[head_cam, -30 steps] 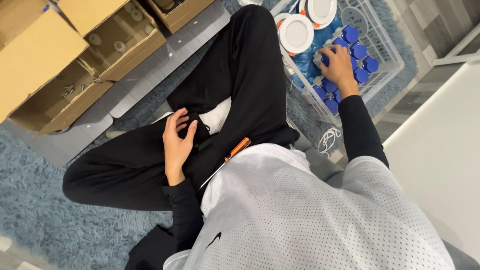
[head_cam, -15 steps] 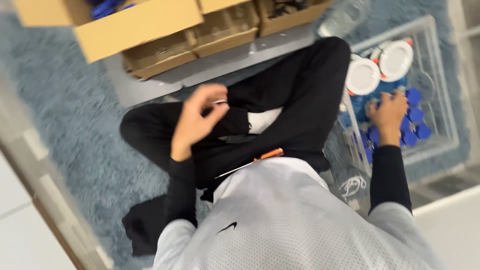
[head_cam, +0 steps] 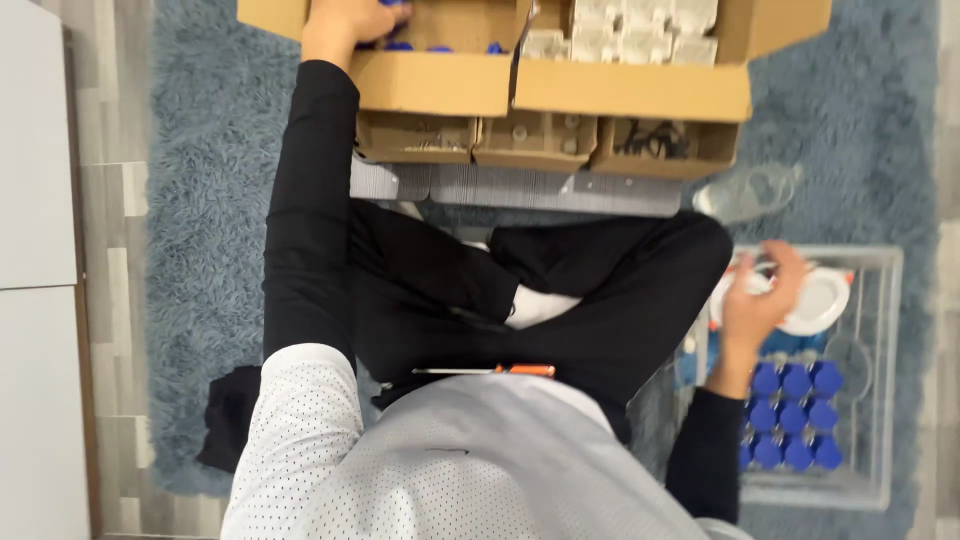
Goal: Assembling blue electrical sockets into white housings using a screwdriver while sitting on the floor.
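Since the earlier frame, the left hand has left the lap and now reaches to 12 o'clock into a cardboard box, while the right hand has lifted off the blue caps and holds a white part above the bin. Nearest the camera, at 6 o'clock, lies the person's white perforated jersey over black sleeves, with an orange-handled screwdriver resting across the lap on crossed legs in black trousers. At 3 o'clock, the right hand is curled around a white round fixture, fingers bent and pinching its near edge; how firmly it grips cannot be told because of motion blur. That fixture sits in the far part of a clear plastic bin, whose near part holds upright rows of blue-capped containers. Beyond the knees, a corrugated grey sheet lies on the blue shag rug, and a crumpled clear plastic bag rests at 2 o'clock. Farther on, a low cardboard tray with 3 compartments touches 2 larger open boxes. In the left cardboard box, the left hand is closed over blue items; what exactly it clasps cannot be told, since the frame edge cuts it off. Beside it, the right cardboard box holds rows of small white packages.
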